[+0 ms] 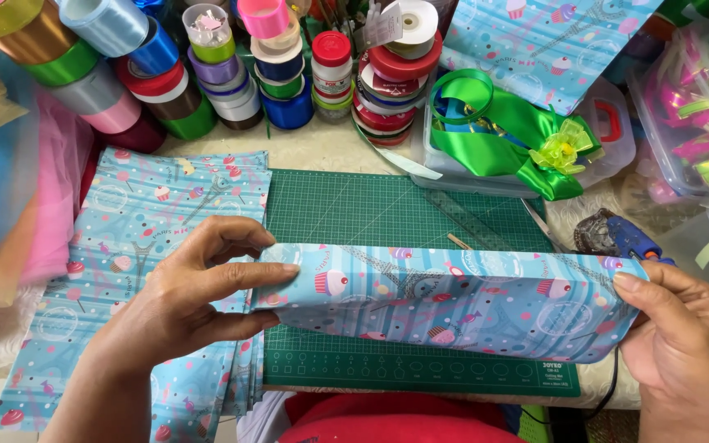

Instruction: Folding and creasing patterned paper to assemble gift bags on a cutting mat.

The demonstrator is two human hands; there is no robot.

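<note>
Green and gridded, a cutting mat (371, 213) covers the middle of a craft table crowded at the back with ribbon spools (231, 74), and over the mat a long box wrapped in blue patterned paper (453, 299) is held clear of the surface. Its long axis is laid left to right across the view, so each end is met by one hand. The left end is pinched by the left hand (182, 303), thumb on the upper face and fingers (244, 328) closed along the near side. The right end is gripped by the right hand (683, 344), thumb (638, 291) pressed on the upper edge (the fingers are hidden behind the box). Neither hand is nearer; both are touching. A stack of matching paper sheets (125, 221) is seen just beside the mat on the left, and a blue glue gun (625, 236) beyond the right end.
</note>
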